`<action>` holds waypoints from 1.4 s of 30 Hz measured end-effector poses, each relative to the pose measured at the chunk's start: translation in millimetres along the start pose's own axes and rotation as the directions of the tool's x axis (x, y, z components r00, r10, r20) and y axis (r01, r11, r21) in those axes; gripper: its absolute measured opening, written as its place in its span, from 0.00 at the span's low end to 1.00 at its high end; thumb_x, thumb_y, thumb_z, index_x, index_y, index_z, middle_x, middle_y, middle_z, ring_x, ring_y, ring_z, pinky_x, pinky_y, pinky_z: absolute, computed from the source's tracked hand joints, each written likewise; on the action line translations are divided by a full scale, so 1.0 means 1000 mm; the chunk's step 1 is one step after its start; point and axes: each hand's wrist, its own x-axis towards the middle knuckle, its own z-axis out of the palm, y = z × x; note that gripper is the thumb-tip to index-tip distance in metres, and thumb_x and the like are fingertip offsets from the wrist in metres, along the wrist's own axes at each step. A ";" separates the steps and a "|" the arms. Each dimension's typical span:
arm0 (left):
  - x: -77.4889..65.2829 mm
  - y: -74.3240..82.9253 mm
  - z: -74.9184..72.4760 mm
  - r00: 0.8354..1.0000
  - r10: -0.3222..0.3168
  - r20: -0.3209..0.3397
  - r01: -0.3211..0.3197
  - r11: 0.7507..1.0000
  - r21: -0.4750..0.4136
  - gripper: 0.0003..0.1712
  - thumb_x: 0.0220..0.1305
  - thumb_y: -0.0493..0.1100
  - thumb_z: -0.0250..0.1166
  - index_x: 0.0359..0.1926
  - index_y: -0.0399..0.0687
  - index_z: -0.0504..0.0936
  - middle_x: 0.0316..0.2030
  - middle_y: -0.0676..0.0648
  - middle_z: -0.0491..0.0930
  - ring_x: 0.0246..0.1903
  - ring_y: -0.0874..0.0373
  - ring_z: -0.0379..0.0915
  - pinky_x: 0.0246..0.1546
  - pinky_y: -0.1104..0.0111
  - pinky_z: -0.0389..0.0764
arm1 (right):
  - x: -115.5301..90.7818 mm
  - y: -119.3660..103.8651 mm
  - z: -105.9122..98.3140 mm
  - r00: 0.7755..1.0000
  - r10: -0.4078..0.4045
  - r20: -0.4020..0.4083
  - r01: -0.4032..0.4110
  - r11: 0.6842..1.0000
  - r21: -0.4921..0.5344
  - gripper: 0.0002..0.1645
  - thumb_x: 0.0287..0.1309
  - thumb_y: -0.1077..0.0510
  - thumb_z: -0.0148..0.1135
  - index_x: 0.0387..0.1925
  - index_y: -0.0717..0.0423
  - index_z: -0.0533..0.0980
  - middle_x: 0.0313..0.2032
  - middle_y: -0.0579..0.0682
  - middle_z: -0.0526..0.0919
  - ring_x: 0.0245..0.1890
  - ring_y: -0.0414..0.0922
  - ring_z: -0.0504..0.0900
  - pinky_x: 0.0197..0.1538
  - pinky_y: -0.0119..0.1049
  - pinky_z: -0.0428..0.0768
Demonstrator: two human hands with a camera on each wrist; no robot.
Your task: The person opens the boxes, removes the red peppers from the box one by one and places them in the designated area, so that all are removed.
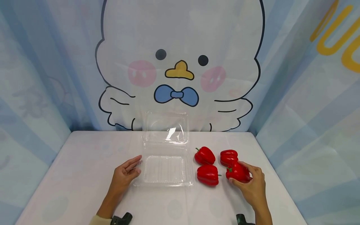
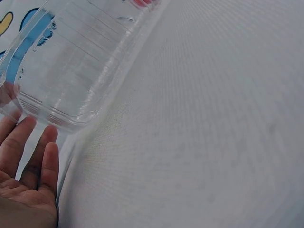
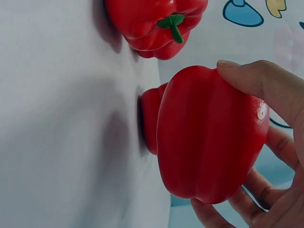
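My right hand (image 1: 255,185) grips a red bell pepper (image 1: 237,172) between thumb and fingers. The right wrist view shows this bell pepper (image 3: 209,137) raised off the table, with a shadow beside it. My left hand (image 1: 125,173) is at the left side of a clear plastic clamshell container (image 1: 164,170). Its fairly straight fingers (image 2: 49,135) touch the container's edge. The container's lid (image 1: 166,128) stands open toward the back, and nothing lies in the base.
Three more red bell peppers lie right of the container: one at the back left (image 1: 204,155), one at the front left (image 1: 208,175), one behind the held pepper (image 1: 228,157). A white cloth covers the table (image 1: 70,175). Printed curtains (image 1: 180,37) hang around it.
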 end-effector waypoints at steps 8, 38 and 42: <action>0.001 0.000 0.001 1.000 0.010 -0.007 -0.010 1.000 0.005 0.32 0.70 0.35 0.71 0.73 0.42 0.75 0.74 0.43 0.75 0.63 0.79 0.75 0.60 0.85 0.76 | 0.008 0.005 0.002 0.997 0.032 0.064 -0.031 0.999 -0.015 0.48 0.52 0.59 0.83 0.74 0.50 0.72 0.67 0.66 0.67 0.71 0.66 0.62 0.65 0.69 0.80; 0.006 -0.005 0.020 0.999 0.030 -0.018 -0.030 0.999 -0.010 0.31 0.67 0.34 0.73 0.70 0.41 0.78 0.71 0.43 0.78 0.64 0.72 0.78 0.61 0.81 0.79 | 0.020 0.032 0.000 0.991 0.076 0.111 -0.070 0.996 -0.056 0.49 0.55 0.55 0.82 0.76 0.49 0.70 0.74 0.66 0.65 0.74 0.68 0.59 0.66 0.70 0.79; 0.005 -0.004 0.021 0.998 0.058 -0.032 -0.058 0.998 -0.013 0.30 0.68 0.35 0.73 0.69 0.40 0.78 0.71 0.41 0.78 0.63 0.75 0.78 0.61 0.81 0.80 | 0.019 0.028 0.000 0.993 0.070 0.097 -0.065 0.996 -0.054 0.50 0.54 0.54 0.82 0.76 0.48 0.70 0.75 0.66 0.64 0.74 0.68 0.58 0.64 0.70 0.80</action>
